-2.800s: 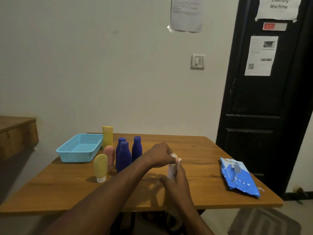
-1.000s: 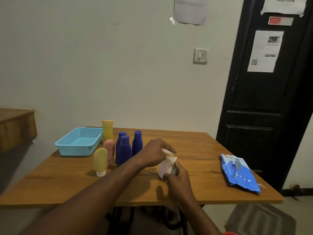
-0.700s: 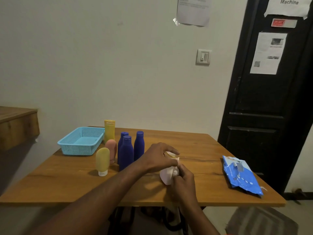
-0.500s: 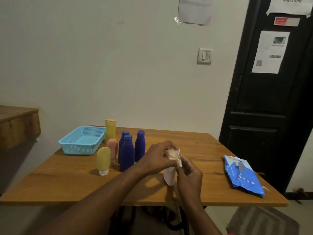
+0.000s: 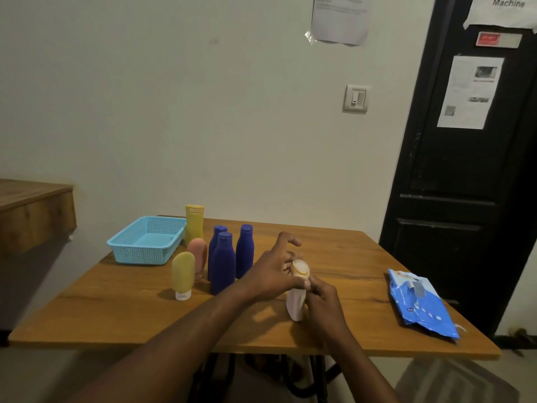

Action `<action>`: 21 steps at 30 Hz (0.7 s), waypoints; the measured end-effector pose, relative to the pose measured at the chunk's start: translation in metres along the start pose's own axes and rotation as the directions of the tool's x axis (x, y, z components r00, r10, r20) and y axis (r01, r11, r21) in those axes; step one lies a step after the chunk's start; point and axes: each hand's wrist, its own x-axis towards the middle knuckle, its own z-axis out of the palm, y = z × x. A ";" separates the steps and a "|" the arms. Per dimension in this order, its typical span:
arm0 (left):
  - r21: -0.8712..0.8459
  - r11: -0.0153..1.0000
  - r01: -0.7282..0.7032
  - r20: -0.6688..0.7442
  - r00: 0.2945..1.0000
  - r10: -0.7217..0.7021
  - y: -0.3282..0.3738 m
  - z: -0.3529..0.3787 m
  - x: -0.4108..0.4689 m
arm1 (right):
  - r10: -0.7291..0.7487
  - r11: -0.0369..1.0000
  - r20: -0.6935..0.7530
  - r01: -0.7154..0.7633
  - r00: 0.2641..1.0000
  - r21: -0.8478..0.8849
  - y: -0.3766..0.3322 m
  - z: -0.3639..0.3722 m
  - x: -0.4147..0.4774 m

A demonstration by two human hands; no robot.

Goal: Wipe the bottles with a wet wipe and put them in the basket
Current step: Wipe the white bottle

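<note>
Held bottle: a small pale bottle point(image 5: 300, 268), tilted, its round yellow-ringed end turned towards the camera. It sits between both hands over the near middle of the table point(image 5: 116, 309). Whether its lower end touches the wood cannot be told.

Left hand: the left hand point(image 5: 274, 274) grips the upper end of the held bottle, with the thumb and curled fingers clamped on it. One finger is raised and free.

Right hand: the right hand point(image 5: 324, 301) has its fingers curled round the wet wipe point(image 5: 295, 308), which covers the lower body of the held bottle.

Basket: a light blue mesh basket point(image 5: 139, 254) stands at the far left of the table with nothing visible inside it.

Blue bottles: three dark blue bottles point(image 5: 222, 266) stand upright in a close cluster to the right of the basket and left of the hands.

Tall yellow bottle: the tall yellow bottle point(image 5: 194, 228) stands upright just beside the basket's right end.

Pink tube: the pink tube point(image 5: 198, 253) stands on its cap, just left of the blue bottles.

Yellow tube: the yellow tube point(image 5: 183, 274) stands on its clear cap in front of the pink tube.

Wipe pack: a blue wipe pack point(image 5: 421, 306) lies flat near the table's right edge, well apart from the hands.

Background: a black door point(image 5: 465, 170) and a light switch point(image 5: 356, 98) are on the pale wall.
</note>
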 end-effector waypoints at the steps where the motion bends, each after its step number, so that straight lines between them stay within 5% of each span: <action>1: 0.010 1.000 -0.004 -0.003 1.000 0.004 0.000 0.001 0.000 | 0.013 0.999 0.022 -0.012 1.000 -0.036 0.003 -0.001 -0.004; 8: 0.041 0.999 -0.018 -0.037 0.999 0.019 -0.001 0.003 -0.003 | 0.079 0.981 0.047 -0.070 0.996 -0.182 0.016 -0.003 -0.029; 14: 0.038 0.999 -0.020 -0.031 0.999 0.021 0.001 0.004 -0.005 | 0.034 0.999 0.010 -0.034 0.999 -0.003 -0.003 0.005 -0.035; 21: 0.006 1.000 0.006 -0.015 1.000 -0.006 0.000 0.001 -0.007 | 0.057 0.998 0.016 -0.057 0.998 -0.016 -0.012 0.004 -0.007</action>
